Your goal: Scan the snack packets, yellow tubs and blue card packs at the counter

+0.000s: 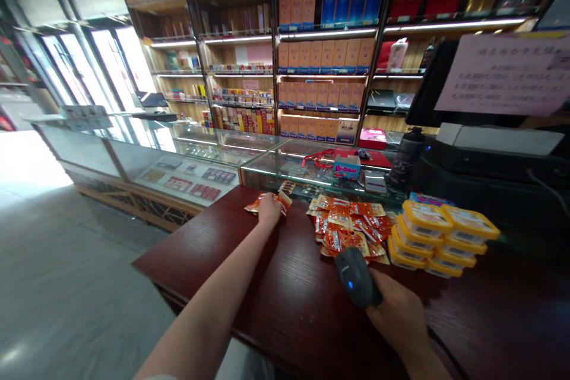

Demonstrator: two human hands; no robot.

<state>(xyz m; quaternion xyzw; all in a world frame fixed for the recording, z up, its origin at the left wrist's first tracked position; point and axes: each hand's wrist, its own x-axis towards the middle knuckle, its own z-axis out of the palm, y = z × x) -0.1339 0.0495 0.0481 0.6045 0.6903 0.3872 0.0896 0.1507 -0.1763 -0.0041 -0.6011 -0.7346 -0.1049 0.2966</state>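
My left hand [269, 211] reaches out to the far edge of the dark red counter [207, 237], its fingers closed on an orange snack packet [284, 202]. Orange packaging shows on both sides of the hand, so how many packets are there I cannot tell. In my right hand [398, 312] is a black barcode scanner [356, 276] with a blue light lit. Its head points toward a spread pile of orange snack packets [341, 219] just beyond. Right of that pile stand stacked plastic tubs [427, 231] with yellow lids.
A glass display case [285, 157] runs behind the counter, carrying a small blue and pink box [347, 167]. At the right stand a dark bottle [406, 157], a black printer-like machine [494, 160] and a screen with a pink sheet [503, 74]. Shelves of boxes [325, 56] line the wall.
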